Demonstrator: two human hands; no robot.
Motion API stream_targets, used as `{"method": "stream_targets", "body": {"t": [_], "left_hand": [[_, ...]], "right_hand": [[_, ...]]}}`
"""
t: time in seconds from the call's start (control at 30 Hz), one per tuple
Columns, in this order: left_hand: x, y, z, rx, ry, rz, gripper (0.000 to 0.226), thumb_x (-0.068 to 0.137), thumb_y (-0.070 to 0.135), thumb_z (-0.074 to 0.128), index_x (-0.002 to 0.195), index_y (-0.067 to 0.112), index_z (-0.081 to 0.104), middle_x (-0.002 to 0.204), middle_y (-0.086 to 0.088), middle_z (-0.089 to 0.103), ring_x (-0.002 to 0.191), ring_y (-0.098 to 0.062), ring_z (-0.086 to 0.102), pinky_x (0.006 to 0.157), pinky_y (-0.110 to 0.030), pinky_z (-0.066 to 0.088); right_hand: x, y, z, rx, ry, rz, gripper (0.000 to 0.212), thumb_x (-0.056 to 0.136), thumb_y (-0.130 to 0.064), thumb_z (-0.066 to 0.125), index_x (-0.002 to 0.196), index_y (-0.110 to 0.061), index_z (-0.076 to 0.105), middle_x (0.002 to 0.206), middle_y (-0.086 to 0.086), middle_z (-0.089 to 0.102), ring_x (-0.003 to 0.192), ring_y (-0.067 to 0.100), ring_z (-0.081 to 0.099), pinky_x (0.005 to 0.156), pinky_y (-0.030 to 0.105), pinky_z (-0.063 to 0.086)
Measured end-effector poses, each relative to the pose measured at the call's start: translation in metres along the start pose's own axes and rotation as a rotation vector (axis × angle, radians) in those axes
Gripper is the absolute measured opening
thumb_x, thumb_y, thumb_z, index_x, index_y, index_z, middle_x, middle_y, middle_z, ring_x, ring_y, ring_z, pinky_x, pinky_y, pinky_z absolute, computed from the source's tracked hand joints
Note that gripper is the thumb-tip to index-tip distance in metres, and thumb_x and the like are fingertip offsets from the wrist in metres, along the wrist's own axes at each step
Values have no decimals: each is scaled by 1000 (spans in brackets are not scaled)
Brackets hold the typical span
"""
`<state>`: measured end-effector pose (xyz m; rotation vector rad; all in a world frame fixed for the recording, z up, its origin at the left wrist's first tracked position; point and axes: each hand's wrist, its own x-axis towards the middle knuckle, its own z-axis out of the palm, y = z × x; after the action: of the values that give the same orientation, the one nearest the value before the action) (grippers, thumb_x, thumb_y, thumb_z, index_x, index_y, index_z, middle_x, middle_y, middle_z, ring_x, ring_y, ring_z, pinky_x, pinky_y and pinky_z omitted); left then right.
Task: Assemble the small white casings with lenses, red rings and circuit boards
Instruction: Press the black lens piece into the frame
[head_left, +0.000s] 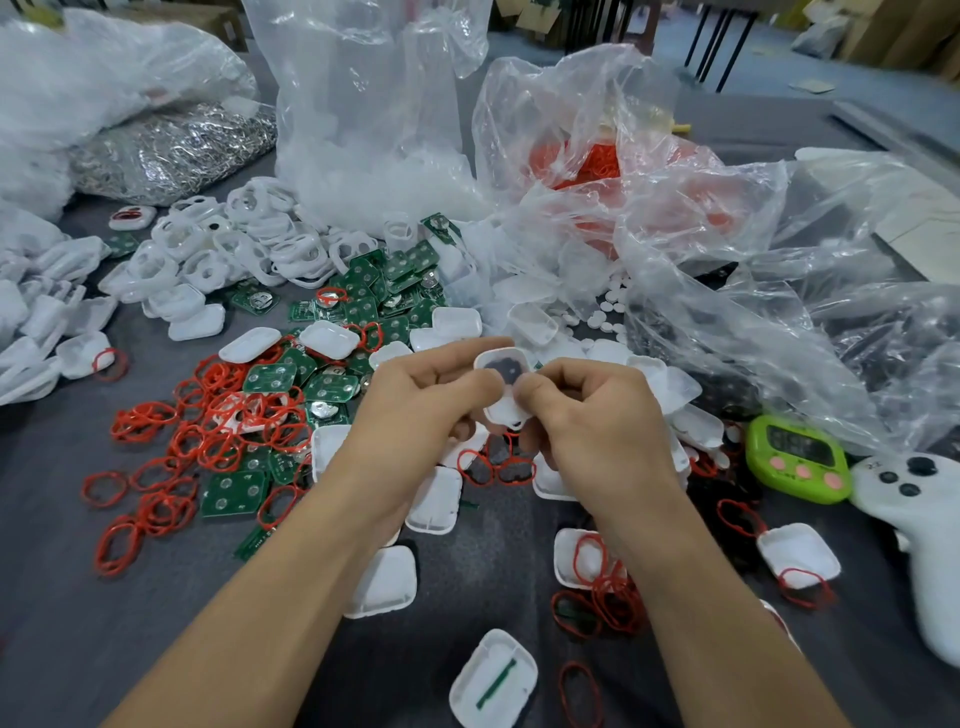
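Note:
Both hands meet above the table's middle around one small white casing (503, 375) with a dark round opening facing up. My left hand (421, 410) pinches its left side with curled fingers. My right hand (597, 415) pinches its right side. Below the hands lie loose red rings (496, 467). More red rings (208, 436) and green circuit boards (332, 387) are scattered to the left. White casing halves (382, 582) lie around my forearms. Small white round lenses (610, 306) sit behind the hands near the bags.
Clear plastic bags stand at the back: one with white parts (363, 156), one with red rings (597, 156). A silver bag (171, 150) lies far left. A green timer (797, 460) and a white controller (914, 509) sit at right. White frames (234, 244) are piled back left.

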<state>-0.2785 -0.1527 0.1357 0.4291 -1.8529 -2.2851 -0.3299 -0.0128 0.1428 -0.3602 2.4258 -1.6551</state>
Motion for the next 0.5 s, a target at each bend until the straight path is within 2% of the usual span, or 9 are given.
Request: {"method": "stream_targets", "body": {"t": [0.07,0.17,0.23,0.33,0.4,0.5], "left_hand": [[2,2,-5,-159,-160,-93,34,79,12,57,102,17,82,82,-3,71,65,-11,60,57,-17,48],[6,3,-12,-282,-346,-149,35,82,19,60,110,20,80,108,-5,74,84,-12,69,70,-22,52],[8,2,-15,-312,-386,-152,36,83,24,66,116,20,78,114,-4,73,88,-12,69,71,-20,53],[9,0,-17,-340,-392,-161,40,88,23,65,126,15,73,114,-4,71,93,-16,66,78,-25,51],[9,-1,-18,-350,-387,-175,44,88,23,66,131,13,69,114,-3,70,95,-15,65,78,-26,50],[9,1,-18,-376,-377,-196,50,86,26,67,133,12,67,117,-2,71,95,-11,66,78,-24,52]], "right_hand": [[1,-2,-1,118,-17,41,31,92,-23,68,62,-21,71,51,4,65,39,8,46,44,18,38],[1,-7,-2,300,-63,98,38,93,-15,66,56,-21,70,51,8,62,39,11,46,42,18,37],[-1,-9,-3,367,-87,102,40,94,-12,65,55,-21,70,52,9,61,38,11,47,40,18,37],[-2,-10,-4,376,-101,90,40,95,-14,65,56,-21,71,51,10,62,37,12,46,40,17,37],[-2,-10,-5,362,-103,71,37,96,-25,69,59,-19,73,52,11,63,37,14,47,40,17,38],[0,-9,-13,296,-73,33,50,88,-60,66,66,-17,75,56,11,68,39,18,51,43,20,41]]}}
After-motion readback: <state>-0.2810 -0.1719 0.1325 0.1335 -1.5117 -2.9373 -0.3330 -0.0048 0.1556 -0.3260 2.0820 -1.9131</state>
